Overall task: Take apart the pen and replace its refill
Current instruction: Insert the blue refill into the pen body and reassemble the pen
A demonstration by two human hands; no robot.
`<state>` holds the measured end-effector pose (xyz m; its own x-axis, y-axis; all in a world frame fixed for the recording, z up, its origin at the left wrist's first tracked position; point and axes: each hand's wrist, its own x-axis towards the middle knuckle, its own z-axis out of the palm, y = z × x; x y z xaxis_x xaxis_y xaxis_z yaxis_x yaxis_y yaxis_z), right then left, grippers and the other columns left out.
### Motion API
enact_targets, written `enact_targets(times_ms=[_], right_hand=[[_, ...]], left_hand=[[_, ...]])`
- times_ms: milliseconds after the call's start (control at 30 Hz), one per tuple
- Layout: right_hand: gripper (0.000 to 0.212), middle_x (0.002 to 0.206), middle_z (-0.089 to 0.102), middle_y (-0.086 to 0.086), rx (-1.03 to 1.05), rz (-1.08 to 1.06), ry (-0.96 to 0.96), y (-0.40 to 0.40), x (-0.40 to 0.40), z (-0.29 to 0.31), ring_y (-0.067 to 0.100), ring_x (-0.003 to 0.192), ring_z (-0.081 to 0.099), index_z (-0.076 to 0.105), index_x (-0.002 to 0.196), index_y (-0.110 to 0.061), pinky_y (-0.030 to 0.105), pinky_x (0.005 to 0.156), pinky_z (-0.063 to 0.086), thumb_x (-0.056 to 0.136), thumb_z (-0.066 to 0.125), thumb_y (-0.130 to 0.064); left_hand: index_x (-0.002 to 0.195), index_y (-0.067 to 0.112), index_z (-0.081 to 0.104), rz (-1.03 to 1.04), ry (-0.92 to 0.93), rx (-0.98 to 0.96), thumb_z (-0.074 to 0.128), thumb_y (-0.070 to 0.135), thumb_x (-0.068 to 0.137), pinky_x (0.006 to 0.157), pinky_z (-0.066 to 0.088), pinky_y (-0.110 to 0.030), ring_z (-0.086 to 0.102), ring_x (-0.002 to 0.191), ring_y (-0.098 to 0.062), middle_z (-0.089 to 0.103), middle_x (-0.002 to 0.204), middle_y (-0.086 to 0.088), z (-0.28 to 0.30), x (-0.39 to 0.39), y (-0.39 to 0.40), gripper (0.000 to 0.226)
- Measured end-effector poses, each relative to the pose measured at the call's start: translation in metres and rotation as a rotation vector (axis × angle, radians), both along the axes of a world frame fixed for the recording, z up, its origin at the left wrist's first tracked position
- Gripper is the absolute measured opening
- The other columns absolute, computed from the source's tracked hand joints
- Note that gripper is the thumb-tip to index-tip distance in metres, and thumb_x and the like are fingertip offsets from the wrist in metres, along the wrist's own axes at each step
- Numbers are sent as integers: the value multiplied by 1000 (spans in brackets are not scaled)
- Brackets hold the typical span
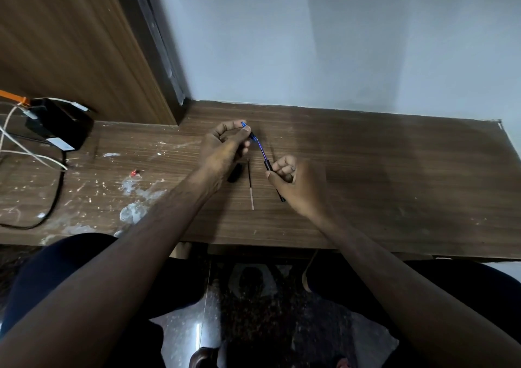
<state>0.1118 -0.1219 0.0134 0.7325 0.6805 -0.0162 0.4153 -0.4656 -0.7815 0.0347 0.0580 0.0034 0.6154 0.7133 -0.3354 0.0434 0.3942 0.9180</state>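
A pen (259,147) is held above a wooden table (394,170), between the two hands. The left hand (225,145) is closed on the blue far end of the pen, pinched between thumb and fingertips. The right hand (287,176) is closed on the black near part, which shows as a short dark sleeve just beside the fingers. Between the two grips a thin blue length is seen, bowed slightly; whether it is the refill being drawn out or the barrel itself cannot be told.

On the table just near the hands a thin stick (250,184) lies alone, dark at its far end and pale at its near end; it is judged to be a refill, though old or new cannot be determined. A small black piece (234,173) lies to its left, partly hidden under the left wrist, and may be a cap. A further dark tip (281,196) projects below the right hand.

The pen is judged to be partly dismantled. Removal or insertion of the refill is in hand; closing the pen up remains outstanding. Far left, a black box (60,128) with cables is noted, well apart from the work.
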Motion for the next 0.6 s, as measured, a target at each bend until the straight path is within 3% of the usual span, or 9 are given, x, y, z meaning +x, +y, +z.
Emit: enact_targets(times_ms=[67,167,400,600], right_hand=[[14,75,71,-12,-5,1,8,-1,0,-1,-4,55,59,79,97,-12,11,60,47,90,83,-23],[13,73,69,-15,-19,12,0,-2,0,-1,-9,56,61,78,98,-15,6,57,44,90,82,-25],[16,74,69,-15,-16,14,-1,-3,1,0,-6,56,60,79,100,-11,5,57,46,91,82,-24],[15,72,68,-16,-19,7,-5,-3,1,-1,-14,61,62,79,99,-13,4,55,44,91,82,-25]], left_hand=[[98,25,77,1,8,20,81,16,94,63,51,-25,63,60,-7,75,75,0,1,0,0,10],[99,25,76,0,27,42,81,18,95,63,47,-28,59,60,-9,73,78,-1,3,-1,-1,10],[98,26,75,-21,37,49,81,18,95,58,48,-24,58,58,-8,72,79,-3,0,0,-4,10],[105,24,75,-52,44,107,81,19,95,57,49,-21,58,60,-7,71,79,0,-4,0,-4,13]])
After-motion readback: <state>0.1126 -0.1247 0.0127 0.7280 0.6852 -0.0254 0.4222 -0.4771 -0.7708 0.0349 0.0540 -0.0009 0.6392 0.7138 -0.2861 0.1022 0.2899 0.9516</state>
